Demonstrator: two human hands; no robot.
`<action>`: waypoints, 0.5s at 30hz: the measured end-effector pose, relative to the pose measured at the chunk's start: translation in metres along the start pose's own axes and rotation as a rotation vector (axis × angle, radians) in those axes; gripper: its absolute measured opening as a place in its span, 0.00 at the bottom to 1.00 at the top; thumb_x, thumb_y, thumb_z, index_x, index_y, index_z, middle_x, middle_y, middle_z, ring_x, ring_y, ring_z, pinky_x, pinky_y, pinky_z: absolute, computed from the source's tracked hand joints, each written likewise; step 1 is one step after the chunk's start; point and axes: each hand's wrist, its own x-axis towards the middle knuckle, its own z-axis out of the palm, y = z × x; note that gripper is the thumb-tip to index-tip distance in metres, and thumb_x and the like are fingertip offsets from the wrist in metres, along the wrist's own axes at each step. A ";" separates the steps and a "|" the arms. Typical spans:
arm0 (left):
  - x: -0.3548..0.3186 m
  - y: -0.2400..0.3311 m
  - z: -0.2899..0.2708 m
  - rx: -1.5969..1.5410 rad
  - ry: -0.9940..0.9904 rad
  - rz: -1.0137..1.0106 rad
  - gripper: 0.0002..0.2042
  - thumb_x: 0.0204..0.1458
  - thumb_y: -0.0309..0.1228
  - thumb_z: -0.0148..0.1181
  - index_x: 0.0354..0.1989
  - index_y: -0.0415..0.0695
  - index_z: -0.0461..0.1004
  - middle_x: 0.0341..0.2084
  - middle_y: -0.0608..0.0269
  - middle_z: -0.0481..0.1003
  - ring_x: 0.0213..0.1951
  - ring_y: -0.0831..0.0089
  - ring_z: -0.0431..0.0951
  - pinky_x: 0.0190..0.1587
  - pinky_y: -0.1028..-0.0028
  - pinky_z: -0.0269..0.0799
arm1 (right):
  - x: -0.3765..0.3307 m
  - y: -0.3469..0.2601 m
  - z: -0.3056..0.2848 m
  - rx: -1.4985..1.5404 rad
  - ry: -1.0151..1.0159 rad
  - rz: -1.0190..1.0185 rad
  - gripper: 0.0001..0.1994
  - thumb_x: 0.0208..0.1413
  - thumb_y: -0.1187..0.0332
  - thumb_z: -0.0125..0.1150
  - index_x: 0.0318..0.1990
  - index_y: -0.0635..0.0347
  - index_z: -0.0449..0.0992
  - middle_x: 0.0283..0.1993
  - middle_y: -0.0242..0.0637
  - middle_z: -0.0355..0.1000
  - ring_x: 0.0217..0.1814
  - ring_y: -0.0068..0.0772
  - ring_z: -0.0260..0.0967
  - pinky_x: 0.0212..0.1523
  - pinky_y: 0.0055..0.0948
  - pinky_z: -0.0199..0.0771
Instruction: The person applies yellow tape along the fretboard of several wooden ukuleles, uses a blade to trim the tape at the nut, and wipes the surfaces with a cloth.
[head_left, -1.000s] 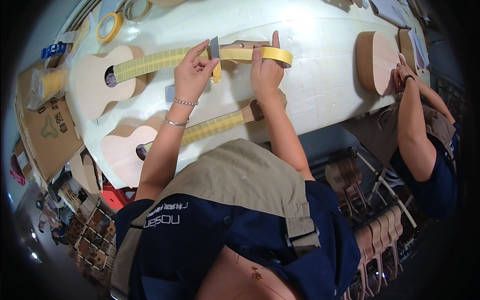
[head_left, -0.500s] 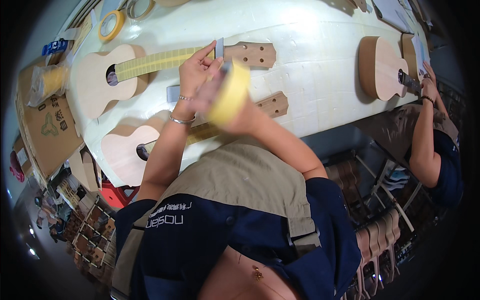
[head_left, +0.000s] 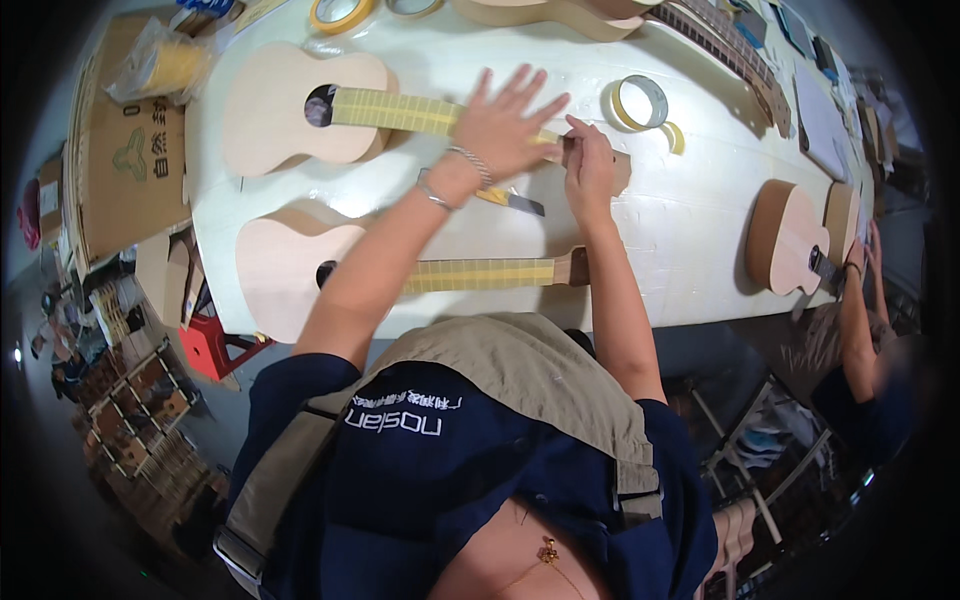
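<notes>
A pale unfinished ukulele (head_left: 285, 110) lies across the table, its fretboard covered in yellow masking tape (head_left: 400, 110). My left hand (head_left: 508, 130) is open, fingers spread flat over the neck. Beside it my right hand (head_left: 590, 165) is closed at the headstock end, partly hiding the headstock (head_left: 621, 172); what its fingers grip is hidden. Beyond my right hand a roll of yellow tape (head_left: 619, 106) rests on the table, a loose end trailing. Below my left hand lies a flat grey piece (head_left: 525, 205) with a yellow part. A second ukulele (head_left: 285, 275), also taped along its neck (head_left: 480, 274), lies nearer me.
More tape rolls (head_left: 352, 18) and instrument bodies (head_left: 550, 14) lie along the far side. A cardboard box (head_left: 120, 200) with a bagged yellow roll (head_left: 170, 66) stands left, a red stool (head_left: 208, 345) below. At right, a co-worker's arm (head_left: 855, 325) is beside another ukulele (head_left: 785, 240).
The tape roll has left my right hand and now lies on the table. My left hand has spread flat over the neck; my right has moved to the headstock end. The view has shifted.
</notes>
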 end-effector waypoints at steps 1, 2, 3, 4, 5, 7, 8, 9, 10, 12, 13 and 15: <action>-0.013 -0.028 -0.013 0.113 -0.070 -0.014 0.30 0.54 0.50 0.46 0.65 0.58 0.55 0.65 0.56 0.54 0.66 0.56 0.51 0.60 0.42 0.49 | 0.000 0.000 -0.002 0.016 -0.002 0.018 0.17 0.51 0.81 0.49 0.50 0.63 0.69 0.37 0.44 0.68 0.42 0.46 0.65 0.53 0.39 0.64; -0.027 -0.065 -0.018 0.200 -0.082 -0.133 0.29 0.55 0.49 0.46 0.66 0.59 0.53 0.65 0.56 0.52 0.66 0.56 0.50 0.60 0.40 0.47 | 0.000 -0.003 -0.003 0.022 0.003 0.041 0.16 0.51 0.80 0.50 0.48 0.63 0.70 0.37 0.44 0.68 0.42 0.46 0.65 0.50 0.37 0.65; -0.047 -0.101 -0.027 0.290 -0.099 -0.258 0.29 0.55 0.47 0.46 0.66 0.59 0.52 0.66 0.56 0.51 0.67 0.55 0.48 0.60 0.38 0.44 | 0.000 -0.012 -0.003 0.090 0.045 0.111 0.14 0.50 0.79 0.52 0.47 0.63 0.70 0.37 0.43 0.69 0.41 0.45 0.65 0.47 0.37 0.66; -0.070 -0.126 -0.046 0.469 -0.190 -0.295 0.29 0.57 0.46 0.43 0.68 0.62 0.47 0.67 0.56 0.48 0.67 0.52 0.45 0.60 0.36 0.42 | 0.002 -0.023 -0.005 0.150 0.089 0.179 0.13 0.50 0.78 0.53 0.45 0.63 0.71 0.36 0.42 0.69 0.41 0.44 0.65 0.45 0.36 0.66; -0.094 -0.158 -0.048 0.343 -0.164 -0.523 0.28 0.59 0.46 0.39 0.68 0.63 0.44 0.67 0.55 0.45 0.68 0.52 0.42 0.60 0.35 0.38 | 0.003 -0.034 -0.006 0.215 0.124 0.240 0.11 0.50 0.77 0.55 0.43 0.63 0.72 0.35 0.41 0.69 0.40 0.44 0.66 0.43 0.35 0.67; -0.139 -0.212 -0.047 0.298 0.151 -0.543 0.29 0.57 0.54 0.40 0.67 0.62 0.49 0.67 0.54 0.44 0.67 0.50 0.41 0.62 0.37 0.29 | 0.001 -0.068 0.006 0.038 0.076 -0.142 0.11 0.46 0.71 0.65 0.37 0.59 0.72 0.35 0.38 0.69 0.39 0.40 0.66 0.40 0.35 0.68; -0.145 -0.215 -0.052 0.225 0.177 -0.593 0.29 0.58 0.54 0.39 0.67 0.61 0.49 0.67 0.54 0.45 0.67 0.50 0.42 0.62 0.37 0.28 | -0.001 -0.093 0.018 0.078 -0.025 -0.306 0.12 0.43 0.70 0.67 0.35 0.58 0.72 0.34 0.37 0.69 0.40 0.39 0.66 0.40 0.35 0.68; -0.152 -0.217 -0.063 0.155 0.200 -0.643 0.29 0.58 0.54 0.39 0.67 0.60 0.49 0.67 0.54 0.45 0.67 0.50 0.42 0.62 0.38 0.28 | -0.004 -0.113 0.030 0.072 -0.269 -0.315 0.14 0.39 0.68 0.70 0.34 0.56 0.71 0.38 0.36 0.68 0.43 0.37 0.65 0.41 0.35 0.67; -0.156 -0.221 -0.069 0.084 0.232 -0.689 0.29 0.58 0.54 0.38 0.67 0.59 0.49 0.67 0.53 0.46 0.67 0.51 0.43 0.62 0.38 0.27 | -0.004 -0.126 0.044 -0.017 -0.368 -0.297 0.17 0.37 0.67 0.71 0.35 0.55 0.70 0.41 0.35 0.67 0.46 0.37 0.64 0.42 0.34 0.67; -0.157 -0.224 -0.060 0.071 0.259 -0.577 0.29 0.59 0.53 0.38 0.67 0.58 0.49 0.66 0.53 0.47 0.67 0.52 0.44 0.62 0.39 0.27 | -0.013 -0.122 0.064 -0.244 -0.443 -0.246 0.19 0.37 0.67 0.71 0.37 0.55 0.70 0.43 0.36 0.66 0.47 0.39 0.63 0.43 0.35 0.67; -0.152 -0.223 -0.058 0.068 0.273 -0.519 0.28 0.59 0.52 0.37 0.67 0.57 0.49 0.66 0.52 0.48 0.67 0.52 0.45 0.62 0.39 0.27 | -0.013 -0.120 0.073 -0.357 -0.475 -0.219 0.19 0.38 0.67 0.72 0.39 0.55 0.70 0.43 0.36 0.65 0.48 0.40 0.63 0.43 0.35 0.67; -0.150 -0.222 -0.060 0.045 0.222 -0.491 0.26 0.60 0.50 0.39 0.65 0.56 0.55 0.65 0.55 0.51 0.67 0.55 0.47 0.62 0.40 0.28 | -0.005 -0.126 0.070 -0.275 -0.568 -0.195 0.19 0.39 0.68 0.69 0.40 0.54 0.69 0.41 0.36 0.64 0.43 0.41 0.67 0.39 0.36 0.69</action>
